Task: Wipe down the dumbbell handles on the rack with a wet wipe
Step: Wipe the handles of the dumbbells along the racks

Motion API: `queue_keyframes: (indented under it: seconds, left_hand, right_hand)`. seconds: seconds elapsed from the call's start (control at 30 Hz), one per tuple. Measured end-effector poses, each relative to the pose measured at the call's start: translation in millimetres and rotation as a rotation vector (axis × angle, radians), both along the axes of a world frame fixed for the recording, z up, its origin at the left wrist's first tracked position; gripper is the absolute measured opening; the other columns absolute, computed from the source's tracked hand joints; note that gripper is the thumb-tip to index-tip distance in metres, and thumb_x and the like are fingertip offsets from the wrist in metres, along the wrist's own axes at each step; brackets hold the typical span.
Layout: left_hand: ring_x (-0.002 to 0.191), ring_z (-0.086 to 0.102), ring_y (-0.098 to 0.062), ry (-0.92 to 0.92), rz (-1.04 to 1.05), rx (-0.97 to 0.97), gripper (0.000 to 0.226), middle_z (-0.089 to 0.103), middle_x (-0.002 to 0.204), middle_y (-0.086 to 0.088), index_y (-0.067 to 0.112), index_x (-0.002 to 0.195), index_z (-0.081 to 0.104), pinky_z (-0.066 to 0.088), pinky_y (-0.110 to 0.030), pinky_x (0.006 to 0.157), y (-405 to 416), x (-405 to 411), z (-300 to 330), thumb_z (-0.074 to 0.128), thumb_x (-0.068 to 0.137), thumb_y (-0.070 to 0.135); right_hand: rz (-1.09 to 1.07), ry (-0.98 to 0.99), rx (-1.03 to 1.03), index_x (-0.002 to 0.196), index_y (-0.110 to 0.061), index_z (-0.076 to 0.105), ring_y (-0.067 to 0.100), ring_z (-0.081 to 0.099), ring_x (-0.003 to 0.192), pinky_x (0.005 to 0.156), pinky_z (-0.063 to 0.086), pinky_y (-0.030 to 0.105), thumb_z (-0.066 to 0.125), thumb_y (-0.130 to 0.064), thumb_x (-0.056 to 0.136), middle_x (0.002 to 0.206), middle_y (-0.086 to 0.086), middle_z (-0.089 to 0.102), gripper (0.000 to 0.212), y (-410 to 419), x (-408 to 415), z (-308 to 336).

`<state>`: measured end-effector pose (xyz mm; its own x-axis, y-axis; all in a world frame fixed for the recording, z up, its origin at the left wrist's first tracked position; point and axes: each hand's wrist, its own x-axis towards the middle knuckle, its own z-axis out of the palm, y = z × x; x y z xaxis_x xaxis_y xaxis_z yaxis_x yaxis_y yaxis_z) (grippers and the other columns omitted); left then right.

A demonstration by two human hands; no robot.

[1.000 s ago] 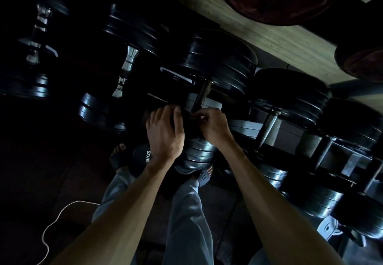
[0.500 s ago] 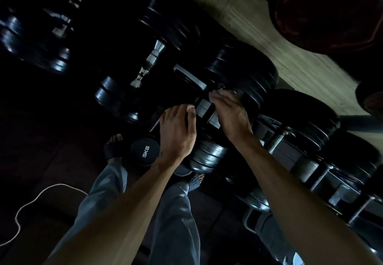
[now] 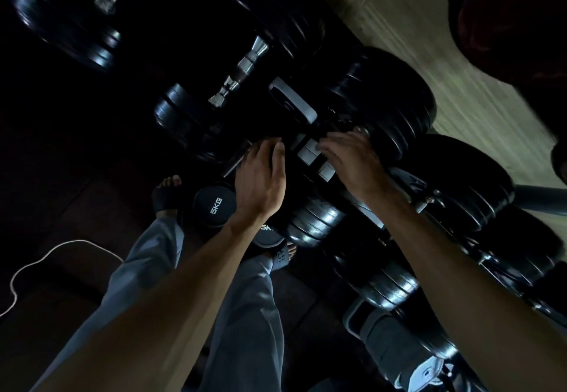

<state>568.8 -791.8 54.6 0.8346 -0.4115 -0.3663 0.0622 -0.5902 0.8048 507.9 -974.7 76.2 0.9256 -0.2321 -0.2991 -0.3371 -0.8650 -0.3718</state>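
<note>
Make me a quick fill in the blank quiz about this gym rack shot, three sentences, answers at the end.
1. The round black weight end beside the left hand is marked ___.
2. The thin cord curling on the dark floor is ___ in colour.
3. The person's trouser legs are ___ in colour.

Missing words: 5KG; white; grey.

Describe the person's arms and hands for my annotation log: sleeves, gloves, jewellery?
Both forearms are bare to the frame's edge, no sleeves in view. The left hand and right hand show no gloves, rings or watch; dim light may hide small details.
</note>
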Motion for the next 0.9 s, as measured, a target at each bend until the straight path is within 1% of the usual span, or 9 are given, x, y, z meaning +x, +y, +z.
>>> queue_keyframes:
  seconds: [0.1,0.17,0.23,0.3,0.43,0.53,0.63,0.8,0.9]
  left_hand:
    - [0.11,0.057,-0.013,-0.004,0.007,-0.006,0.054,0.067,0.119,0.0,0.018,0.124,0.064,0.044,-0.028,0.089,0,2,-1,0.023,0.102,0.046]
    - [0.109,0.057,-0.012,0.0,0.01,-0.003,0.056,0.067,0.118,0.001,0.019,0.123,0.064,0.044,-0.029,0.089,1,1,-2,0.022,0.1,0.048]
    - [0.108,0.057,-0.012,0.004,0.012,-0.007,0.055,0.067,0.117,0.002,0.019,0.122,0.064,0.045,-0.031,0.089,0,1,-2,0.022,0.1,0.049]
    - [0.108,0.058,-0.012,0.004,0.015,-0.011,0.053,0.067,0.117,0.002,0.018,0.121,0.064,0.046,-0.032,0.089,1,1,-3,0.024,0.101,0.048]
    - [0.109,0.056,-0.011,0.025,0.012,0.018,0.047,0.065,0.12,0.001,0.019,0.121,0.064,0.044,-0.03,0.088,0,2,-4,0.028,0.104,0.043]
    - [0.105,0.055,-0.008,0.021,0.022,0.015,0.043,0.066,0.117,0.001,0.019,0.117,0.064,0.044,-0.029,0.086,-1,2,-3,0.03,0.104,0.04]
    - [0.101,0.055,-0.009,0.011,0.028,0.007,0.045,0.066,0.112,0.001,0.018,0.114,0.065,0.046,-0.031,0.085,-1,2,-3,0.028,0.103,0.041]
    - [0.104,0.056,-0.011,0.008,0.021,0.022,0.044,0.066,0.116,-0.001,0.017,0.116,0.065,0.04,-0.027,0.084,-1,2,-4,0.03,0.103,0.04]
    - [0.103,0.055,-0.011,0.01,0.028,0.027,0.042,0.066,0.117,-0.002,0.017,0.116,0.065,0.036,-0.025,0.083,0,3,-4,0.032,0.103,0.038]
  right_hand:
    - [0.157,-0.047,0.007,0.106,-0.009,0.074,0.025,0.064,0.104,0.098,0.033,0.028,0.062,-0.005,0.089,0.106,0.009,0.074,0.02,16,-11,-3]
    - [0.234,-0.018,0.007,0.106,-0.008,0.074,0.024,0.066,0.104,0.106,0.026,0.024,0.064,-0.001,0.087,0.106,0.009,0.074,0.022,8,-7,-4]
    - [0.259,0.029,-0.04,0.108,-0.007,0.072,0.025,0.066,0.105,0.115,0.02,0.028,0.064,0.005,0.085,0.106,0.01,0.073,0.028,-8,-1,-7]
    - [0.259,0.03,-0.105,0.106,-0.003,0.069,0.027,0.067,0.097,0.116,0.028,0.034,0.066,0.01,0.08,0.099,0.013,0.072,0.029,-22,3,-12]
    - [0.201,0.049,-0.164,0.107,-0.007,0.068,0.026,0.065,0.1,0.108,0.043,0.04,0.07,0.007,0.081,0.102,0.011,0.072,0.029,-11,5,-14]
    - [0.177,0.136,-0.006,0.107,-0.017,0.07,0.028,0.063,0.1,0.088,0.051,0.039,0.062,-0.005,0.092,0.103,0.009,0.072,0.02,10,10,-6]
    - [0.148,0.341,0.118,0.109,-0.019,0.069,0.028,0.067,0.099,0.081,0.052,0.038,0.057,-0.016,0.098,0.104,0.008,0.073,0.017,6,33,4]
    - [0.241,0.462,-0.183,0.108,-0.011,0.065,0.031,0.067,0.092,0.074,0.055,0.035,0.055,0.002,0.094,0.105,0.014,0.069,0.021,-13,58,-1]
    - [0.197,0.573,-0.134,0.099,-0.012,0.068,0.033,0.067,0.096,0.079,0.051,0.034,0.054,-0.011,0.097,0.103,0.014,0.07,0.014,-1,64,-2]
